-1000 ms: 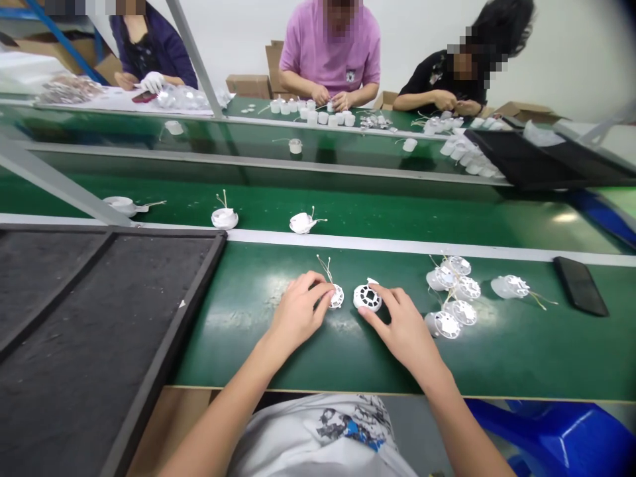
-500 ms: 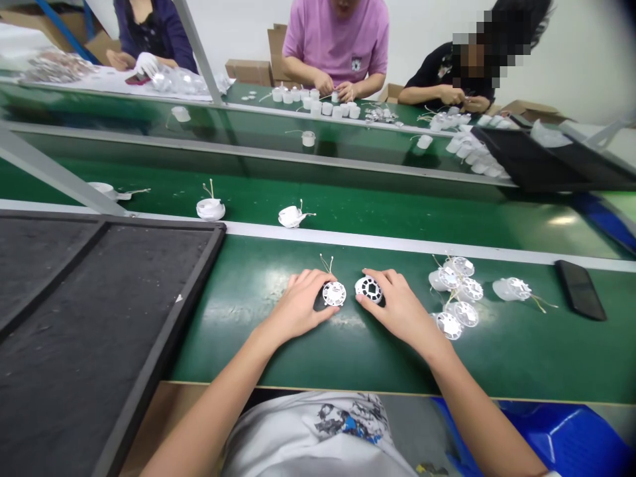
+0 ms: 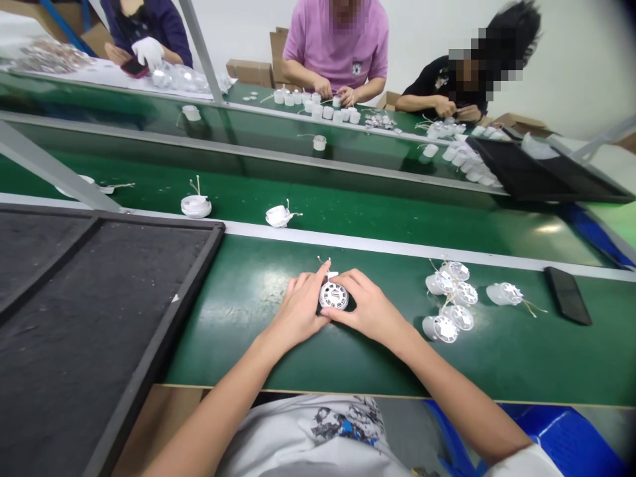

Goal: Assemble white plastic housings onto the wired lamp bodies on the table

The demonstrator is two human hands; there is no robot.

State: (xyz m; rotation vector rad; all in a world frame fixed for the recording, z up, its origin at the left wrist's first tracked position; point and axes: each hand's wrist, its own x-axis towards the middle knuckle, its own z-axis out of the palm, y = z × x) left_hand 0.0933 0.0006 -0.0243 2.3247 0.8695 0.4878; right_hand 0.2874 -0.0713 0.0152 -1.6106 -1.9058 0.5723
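Observation:
Above the green bench, a round white slotted cover [image 3: 334,297] sits over a round white part with thin wires [image 3: 325,260] sticking up behind it. My left hand [image 3: 298,305] closes around the left side, its index finger stretched along the edge near the wires. From the right, my right hand [image 3: 370,301] grips the cover's rim between thumb and fingers. The lower part is mostly hidden beneath the cover and my fingers. To the right stands a cluster of clear-and-white cups [image 3: 458,317] with slotted tops, and a single similar cup [image 3: 504,293] lies on its side.
A black phone [image 3: 568,295] lies at the right. A black tray [image 3: 149,278] covers the left side. Beyond a white rail, wired white parts [image 3: 279,216] rest on a green belt. Several co-workers sit across, with white cups [image 3: 328,112] before them.
My right hand has moved left, bringing the slotted cover from beside the wired part onto it. Both hands now meet around it. Parts on the near belt appear shifted slightly left.

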